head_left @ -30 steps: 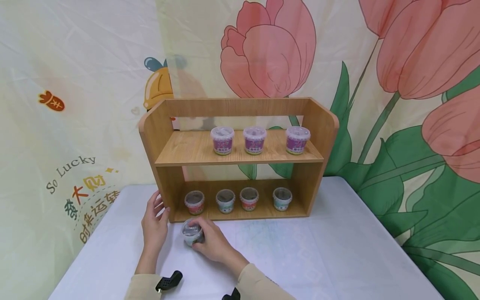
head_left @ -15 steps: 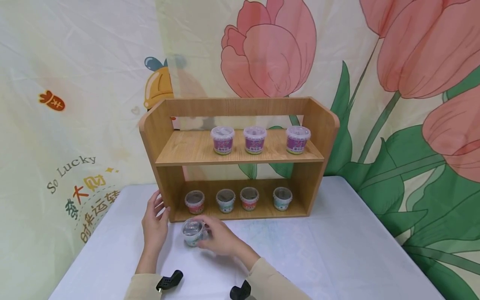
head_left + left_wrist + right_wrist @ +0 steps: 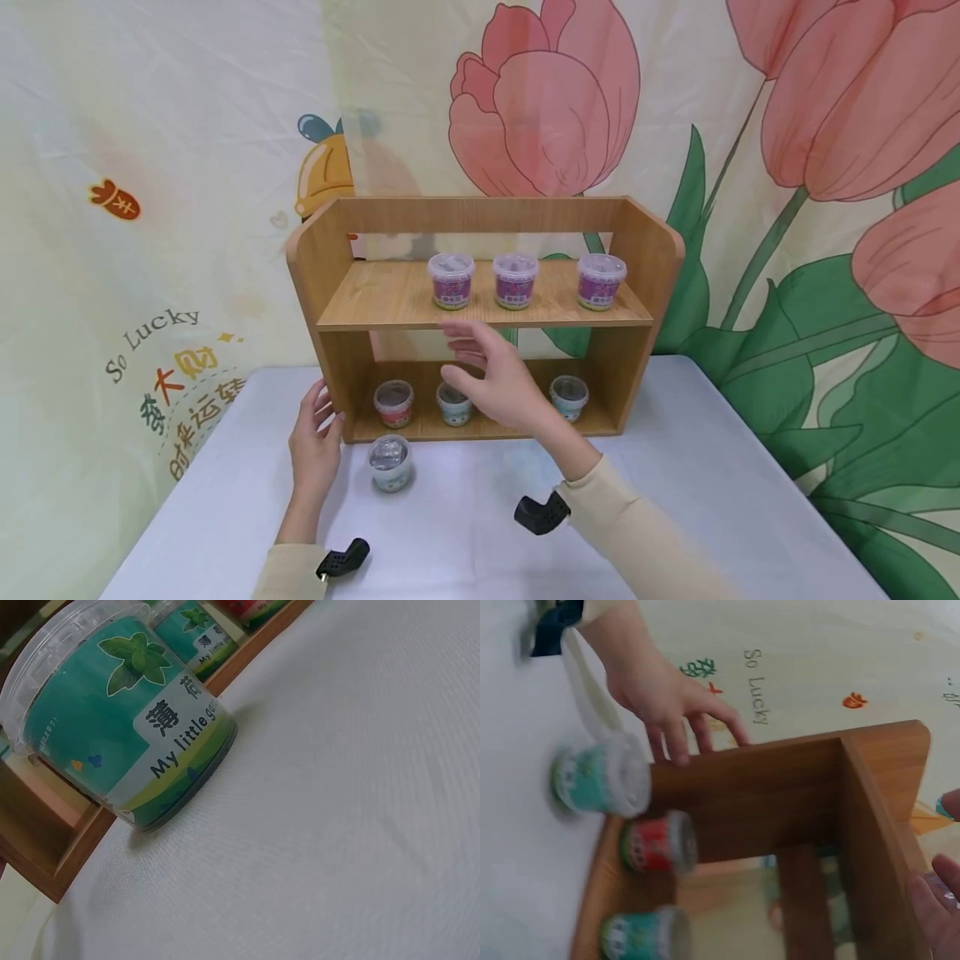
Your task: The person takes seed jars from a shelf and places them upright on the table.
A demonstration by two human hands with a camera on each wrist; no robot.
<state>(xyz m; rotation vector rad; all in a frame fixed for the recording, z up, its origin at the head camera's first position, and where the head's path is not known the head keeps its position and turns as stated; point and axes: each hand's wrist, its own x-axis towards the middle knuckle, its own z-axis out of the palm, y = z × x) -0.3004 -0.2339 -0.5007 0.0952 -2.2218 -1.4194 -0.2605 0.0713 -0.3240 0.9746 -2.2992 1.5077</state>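
Right hand (image 3: 498, 383) lifted off front tub (image 3: 390, 465) to frame centre, fingers loose, empty. Tub upright, lower left. Left hand (image 3: 315, 446) relaxed at shelf's (image 3: 367, 304) side. Risk: careless swing jolts shelf, toppling tubs.

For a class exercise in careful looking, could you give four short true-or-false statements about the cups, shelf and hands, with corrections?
1. Three round plastic cups with purple labels stand on the upper board of the two-tier brown wooden shelf. True.
2. The round plastic cup with a teal label in front of the shelf lies on its side. False: that cup stands upright on the white cloth.
3. The left hand is at the shelf's left side. True.
4. The right hand grips a cup. False: its fingers hold nothing.
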